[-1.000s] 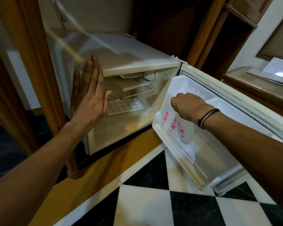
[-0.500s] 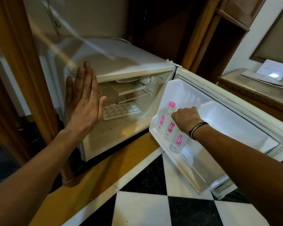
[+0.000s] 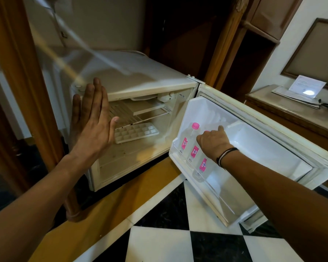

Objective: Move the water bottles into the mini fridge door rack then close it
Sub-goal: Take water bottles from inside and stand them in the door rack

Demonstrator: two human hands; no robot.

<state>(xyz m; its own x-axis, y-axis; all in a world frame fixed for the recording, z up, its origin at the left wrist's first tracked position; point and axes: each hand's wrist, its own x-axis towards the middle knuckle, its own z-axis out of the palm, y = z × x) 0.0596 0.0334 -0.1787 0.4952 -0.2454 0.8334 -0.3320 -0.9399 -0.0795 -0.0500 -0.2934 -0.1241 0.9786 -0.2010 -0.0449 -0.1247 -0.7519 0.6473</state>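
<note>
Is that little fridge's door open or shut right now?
Open. The door swings wide to the right, showing three water bottles in its rack and the ice tray inside.

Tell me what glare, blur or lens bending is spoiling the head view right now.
Head view: pale reflected streaks smear the upper left above the white mini fridge; a bright glare spot burns out the paper card at right; wide-angle bending bows the open fridge door; the pink-labelled clear water bottles stay sharp.

1. We see both our forearms bare, no sleeves in view.
2. Our right hand [image 3: 212, 143] has thin black bands [image 3: 225, 155] around the wrist.
3. Our left hand [image 3: 92, 121] wears nothing.
</note>
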